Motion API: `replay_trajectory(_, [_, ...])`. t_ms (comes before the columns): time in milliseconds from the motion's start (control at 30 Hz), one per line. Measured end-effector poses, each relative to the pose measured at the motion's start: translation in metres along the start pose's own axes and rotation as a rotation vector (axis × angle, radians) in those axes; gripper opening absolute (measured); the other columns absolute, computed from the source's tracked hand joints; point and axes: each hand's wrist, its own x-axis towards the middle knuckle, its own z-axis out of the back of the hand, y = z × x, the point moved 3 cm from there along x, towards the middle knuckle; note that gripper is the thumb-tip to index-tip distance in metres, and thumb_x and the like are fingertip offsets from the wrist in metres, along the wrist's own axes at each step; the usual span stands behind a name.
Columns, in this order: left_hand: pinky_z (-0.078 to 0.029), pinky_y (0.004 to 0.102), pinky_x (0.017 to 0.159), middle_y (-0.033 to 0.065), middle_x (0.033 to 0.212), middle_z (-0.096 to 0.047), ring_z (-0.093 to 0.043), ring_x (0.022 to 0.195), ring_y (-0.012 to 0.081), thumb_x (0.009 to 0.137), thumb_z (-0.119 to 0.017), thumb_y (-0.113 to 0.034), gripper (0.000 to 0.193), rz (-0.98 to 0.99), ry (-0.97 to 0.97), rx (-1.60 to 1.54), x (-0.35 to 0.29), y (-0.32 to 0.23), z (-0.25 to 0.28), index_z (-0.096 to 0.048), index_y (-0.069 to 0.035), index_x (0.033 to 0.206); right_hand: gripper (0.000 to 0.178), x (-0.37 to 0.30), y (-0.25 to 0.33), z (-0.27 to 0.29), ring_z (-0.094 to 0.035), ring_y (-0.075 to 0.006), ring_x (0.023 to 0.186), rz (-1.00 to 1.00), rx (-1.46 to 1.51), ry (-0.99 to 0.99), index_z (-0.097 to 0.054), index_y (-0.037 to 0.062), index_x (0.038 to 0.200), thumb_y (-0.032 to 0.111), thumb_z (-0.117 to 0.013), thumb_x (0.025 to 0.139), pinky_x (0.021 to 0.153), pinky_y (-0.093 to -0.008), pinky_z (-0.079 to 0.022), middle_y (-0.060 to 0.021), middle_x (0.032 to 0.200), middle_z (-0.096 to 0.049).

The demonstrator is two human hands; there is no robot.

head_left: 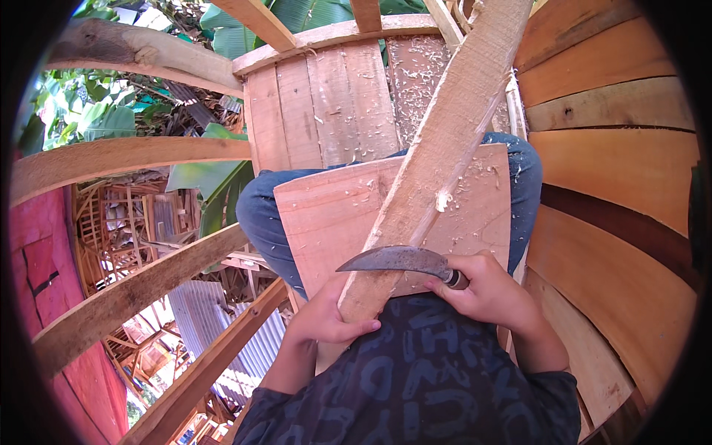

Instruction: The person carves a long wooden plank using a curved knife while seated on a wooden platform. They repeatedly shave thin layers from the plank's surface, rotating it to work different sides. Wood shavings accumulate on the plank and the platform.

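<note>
A long rough wooden plank slants from my lap up to the far right. Around its near end my left hand is closed, the thumb lying on top. My right hand grips the dark handle of a curved knife. The knife's blade points left and lies across the plank just beyond my left hand. Under the plank, a flat board rests over my crossed legs in jeans. A pale curl of shaving clings to the plank's right edge.
Wood shavings litter the plank floor ahead. A wall of wooden boards stands close on my right. On the left are open rails, with corrugated metal sheets and timber framing lower down beyond them. Banana leaves show at the far side.
</note>
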Motion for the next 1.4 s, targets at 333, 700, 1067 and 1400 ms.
replay_trajectory(333, [-0.048, 0.0276, 0.069, 0.0061, 0.085, -0.062, -0.06, 0.078, 0.014, 0.07, -0.079, -0.007, 0.043, -0.042, 0.019, 0.037, 0.006, -0.004, -0.004, -0.057, 0.001, 0.107, 0.016, 0.004, 0.006, 0.013, -0.051, -0.012, 0.049, 0.039, -0.047, -0.375, -0.067, -0.0003, 0.095, 0.011, -0.071, 0.083, 0.048, -0.0296, -0.04, -0.0139, 0.06, -0.056])
replay_trajectory(700, [-0.048, 0.0278, 0.073, 0.0061, 0.091, -0.062, -0.06, 0.082, 0.0133, 0.073, -0.078, -0.007, 0.056, -0.012, 0.075, 0.032, 0.002, 0.002, 0.003, -0.05, 0.002, 0.121, 0.014, 0.009, 0.003, 0.009, -0.06, -0.0351, 0.057, 0.1, -0.165, -0.393, -0.065, 0.0, 0.089, 0.01, -0.071, 0.081, 0.052, -0.0365, -0.046, -0.0185, 0.064, -0.059])
replay_trajectory(1067, [-0.048, 0.0283, 0.072, 0.0069, 0.089, -0.062, -0.06, 0.079, 0.0146, 0.07, -0.079, -0.006, 0.044, -0.014, 0.023, 0.007, 0.007, -0.004, -0.006, -0.057, 0.001, 0.108, 0.017, 0.009, 0.001, 0.021, -0.047, -0.0051, 0.051, 0.009, 0.041, -0.349, -0.068, 0.0, 0.092, 0.013, -0.074, 0.082, 0.048, -0.0264, -0.038, -0.0107, 0.056, -0.053])
replay_trajectory(1400, [-0.048, 0.028, 0.069, 0.0069, 0.087, -0.062, -0.06, 0.078, 0.0143, 0.071, -0.078, -0.006, 0.044, -0.011, 0.027, -0.013, 0.004, -0.005, -0.003, -0.056, 0.002, 0.108, 0.014, 0.008, -0.006, 0.016, -0.059, -0.0326, 0.055, 0.27, -0.351, -0.635, -0.058, -0.0004, 0.079, 0.004, -0.071, 0.075, 0.05, -0.0349, -0.045, -0.0162, 0.062, -0.056])
